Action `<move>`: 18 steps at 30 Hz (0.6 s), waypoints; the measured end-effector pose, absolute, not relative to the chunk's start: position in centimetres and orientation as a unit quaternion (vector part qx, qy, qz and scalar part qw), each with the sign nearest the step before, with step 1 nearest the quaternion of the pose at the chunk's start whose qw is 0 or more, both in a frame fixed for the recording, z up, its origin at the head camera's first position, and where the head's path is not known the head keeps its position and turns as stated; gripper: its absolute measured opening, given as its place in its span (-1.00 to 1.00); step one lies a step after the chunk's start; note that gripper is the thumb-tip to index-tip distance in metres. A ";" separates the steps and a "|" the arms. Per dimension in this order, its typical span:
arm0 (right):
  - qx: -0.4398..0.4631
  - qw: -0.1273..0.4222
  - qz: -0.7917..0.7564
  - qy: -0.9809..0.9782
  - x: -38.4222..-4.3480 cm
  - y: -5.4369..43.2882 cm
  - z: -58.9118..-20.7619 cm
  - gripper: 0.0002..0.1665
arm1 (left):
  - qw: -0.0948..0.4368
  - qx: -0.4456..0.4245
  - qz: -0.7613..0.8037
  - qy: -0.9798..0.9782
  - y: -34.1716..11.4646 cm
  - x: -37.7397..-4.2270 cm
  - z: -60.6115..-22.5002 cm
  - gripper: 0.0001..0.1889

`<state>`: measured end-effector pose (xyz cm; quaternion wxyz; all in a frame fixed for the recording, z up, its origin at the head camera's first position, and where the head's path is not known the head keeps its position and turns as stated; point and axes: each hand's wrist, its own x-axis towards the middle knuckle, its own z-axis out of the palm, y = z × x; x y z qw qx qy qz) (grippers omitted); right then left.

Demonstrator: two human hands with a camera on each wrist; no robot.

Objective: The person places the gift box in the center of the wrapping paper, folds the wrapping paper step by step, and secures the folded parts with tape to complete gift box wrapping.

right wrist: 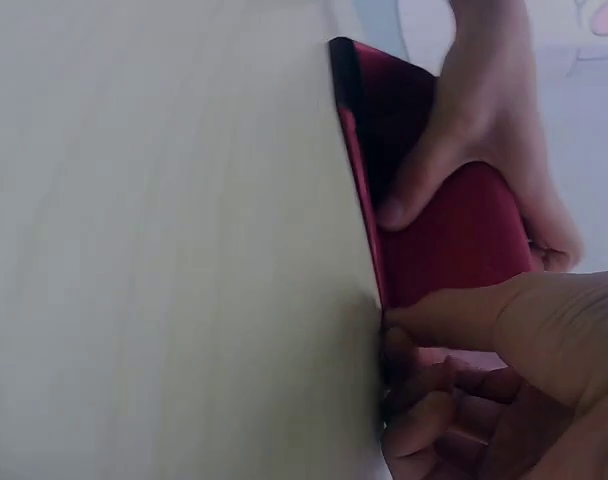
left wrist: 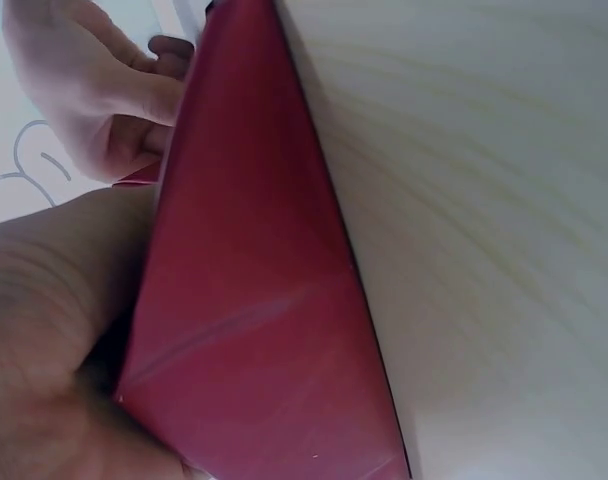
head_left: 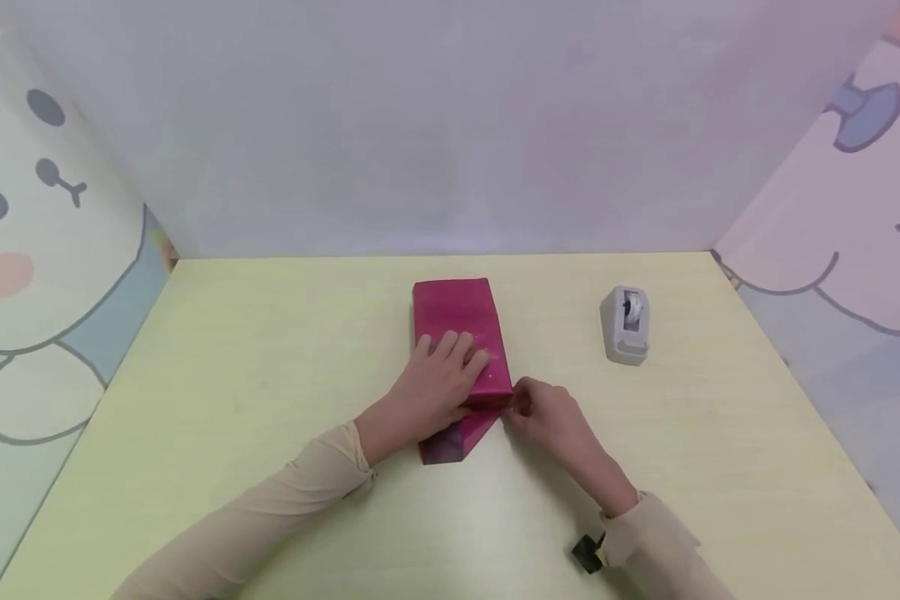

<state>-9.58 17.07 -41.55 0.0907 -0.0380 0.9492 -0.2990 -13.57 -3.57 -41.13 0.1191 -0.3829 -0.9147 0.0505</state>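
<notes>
A box wrapped in shiny magenta paper [head_left: 453, 307] lies on the table. My left hand [head_left: 435, 387] rests on its top with fingers spread. In the right wrist view the left thumb [right wrist: 416, 190] presses against the box's near end. A pointed flap of wrapping paper [head_left: 444, 448] sticks out towards me along the tabletop, its inner side dark. At the near right corner my right hand [head_left: 553, 417] pinches the paper low down, between thumb and curled fingers. The left wrist view shows the wrapped side [left wrist: 244, 240] with a diagonal crease.
A grey tape dispenser [head_left: 626, 327] with a roll in it stands on the table to the right of the box. The pale yellow table [head_left: 285, 333] meets a plain wall [head_left: 450, 150] at the back. Cartoon-printed panels [head_left: 37, 250] border both sides. A small black object [head_left: 587, 553] sits by the right cuff.
</notes>
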 end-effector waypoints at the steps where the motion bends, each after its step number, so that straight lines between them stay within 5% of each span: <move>1: -0.046 0.086 -0.290 0.952 -9.7 16.9 -41.5 -0.80 | 0.118 -0.383 0.049 -0.915 -3.6 -13.6 -41.1 -0.14; 9: -0.062 0.063 -0.191 0.978 -9.7 17.1 -41.1 -0.90 | 0.119 -0.385 0.053 -0.914 -3.6 -13.6 -41.1 -0.13; 18: -0.053 0.061 -0.249 0.965 -9.4 16.8 -41.9 -0.90 | 0.117 -0.383 0.049 -0.915 -3.7 -13.6 -41.1 -0.14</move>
